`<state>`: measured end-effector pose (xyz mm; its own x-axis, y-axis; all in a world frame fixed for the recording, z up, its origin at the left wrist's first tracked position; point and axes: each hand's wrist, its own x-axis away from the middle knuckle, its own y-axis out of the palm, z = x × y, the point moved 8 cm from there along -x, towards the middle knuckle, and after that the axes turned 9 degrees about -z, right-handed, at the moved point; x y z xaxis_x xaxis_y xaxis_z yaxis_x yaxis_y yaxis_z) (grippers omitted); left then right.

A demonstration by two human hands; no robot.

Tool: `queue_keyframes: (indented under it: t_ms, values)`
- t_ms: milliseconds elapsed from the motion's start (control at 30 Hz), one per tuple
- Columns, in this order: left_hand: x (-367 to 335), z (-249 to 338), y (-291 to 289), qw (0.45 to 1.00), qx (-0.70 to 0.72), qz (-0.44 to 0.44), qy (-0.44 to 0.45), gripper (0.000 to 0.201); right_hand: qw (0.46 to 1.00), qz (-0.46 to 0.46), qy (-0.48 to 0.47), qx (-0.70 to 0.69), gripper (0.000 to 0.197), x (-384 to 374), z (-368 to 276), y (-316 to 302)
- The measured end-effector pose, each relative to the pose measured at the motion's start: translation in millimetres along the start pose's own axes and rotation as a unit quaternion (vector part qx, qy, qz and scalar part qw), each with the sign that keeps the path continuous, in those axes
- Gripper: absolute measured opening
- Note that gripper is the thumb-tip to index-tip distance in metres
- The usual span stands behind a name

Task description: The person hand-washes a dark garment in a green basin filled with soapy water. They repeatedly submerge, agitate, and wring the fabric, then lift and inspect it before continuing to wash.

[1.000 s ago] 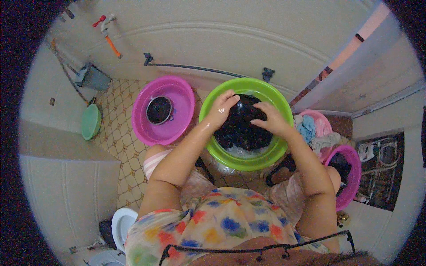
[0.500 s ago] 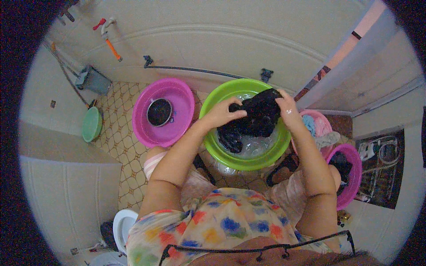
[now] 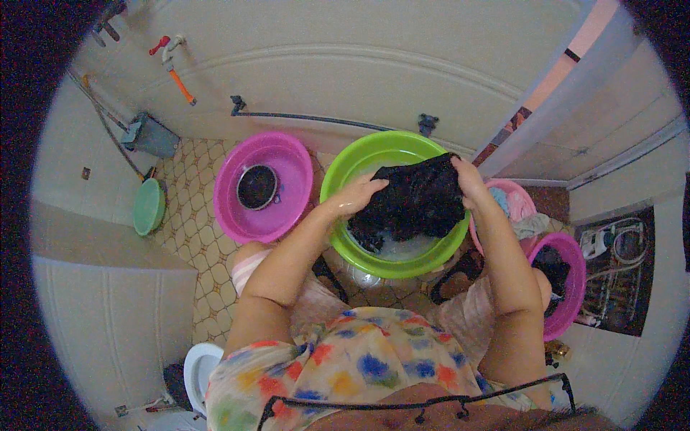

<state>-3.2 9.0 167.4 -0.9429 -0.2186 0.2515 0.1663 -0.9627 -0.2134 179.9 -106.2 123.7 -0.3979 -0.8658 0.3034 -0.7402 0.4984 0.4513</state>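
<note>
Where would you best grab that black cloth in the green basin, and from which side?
Probably near the two ends of its far edge, one hand from each side: the black cloth is limp and spread wide between the left hand and right hand, which hold it there, while its near part droops into the green basin.

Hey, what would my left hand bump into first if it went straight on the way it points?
The black cloth, whose edge your left hand holds; past that, probably the rim of the green basin, though depth is unclear.
</note>
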Motion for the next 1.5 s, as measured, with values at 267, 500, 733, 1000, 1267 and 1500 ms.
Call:
queue_keyframes:
  t_ms: [267,500,733,1000,1267,1500]
  values:
    - [-34.5,-64.0,6.2,0.835,0.539,0.034,-0.109,0.048,0.987,0.068,-0.017,0.147,0.032,-54.1,49.7,-41.5]
    - [-42.6,-68.0,-16.9,0.912,-0.332,0.242,0.002,0.058,0.69,0.008,-0.055,0.722,0.064,-22.3,52.5,61.9]
    - [-66.5,-109.3,-6.4,0.845,-0.484,0.197,-0.115,0.043,0.638,-0.013,0.1,0.763,0.064,-53.9,101.4,49.0]
    - [-90.7,-144.6,-13.6,0.959,-0.07,0.24,-0.13,0.032,0.781,0.066,0.071,0.617,0.057,-86.4,110.2,18.0]
    - [-90.9,-112.2,5.2,0.922,0.374,0.094,-0.034,0.045,0.817,0.084,-0.173,0.544,0.031,-23.8,60.3,88.6]
    - [-102.5,-131.8,7.7,0.913,0.401,0.073,0.012,0.045,0.737,-0.044,-0.291,0.609,0.02,10.4,48.2,138.1]
